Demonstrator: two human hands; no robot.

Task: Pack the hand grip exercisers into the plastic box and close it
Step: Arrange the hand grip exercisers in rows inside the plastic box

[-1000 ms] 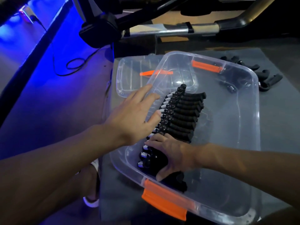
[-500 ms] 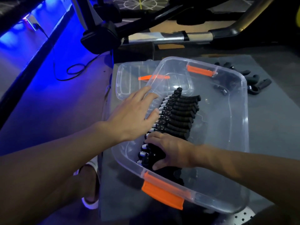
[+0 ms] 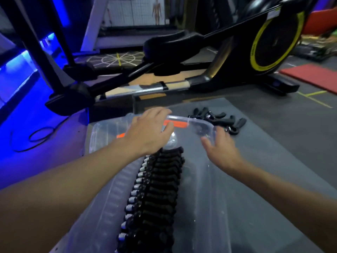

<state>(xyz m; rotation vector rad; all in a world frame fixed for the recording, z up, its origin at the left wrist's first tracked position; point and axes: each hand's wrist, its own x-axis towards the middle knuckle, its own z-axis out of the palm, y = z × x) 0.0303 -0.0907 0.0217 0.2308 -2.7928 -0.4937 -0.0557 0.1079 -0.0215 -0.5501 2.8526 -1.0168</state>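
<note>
The clear plastic box [image 3: 206, 179] with an orange latch [image 3: 176, 123] lies on a grey mat in front of me. A long row of black hand grip exercisers [image 3: 156, 189] with silver springs runs down its left half. My left hand [image 3: 149, 132] reaches over the row and grips the box's far rim beside the latch. My right hand [image 3: 221, 149] is open with spread fingers just inside the far right corner, holding nothing. Several loose exercisers [image 3: 218, 118] lie on the mat beyond that corner. The clear lid [image 3: 102, 136] lies flat at the box's far left.
A black exercise machine [image 3: 200, 57] with a yellow-ringed wheel stands right behind the mat. A black cable [image 3: 36, 137] loops on the blue-lit floor at left. A red mat [image 3: 310, 77] lies at the far right. Grey mat [image 3: 273, 143] shows right of the box.
Both hands left the row of exercisers and moved to the far end of the box. The left hand took hold of the far rim. The view tilted up and forward.
</note>
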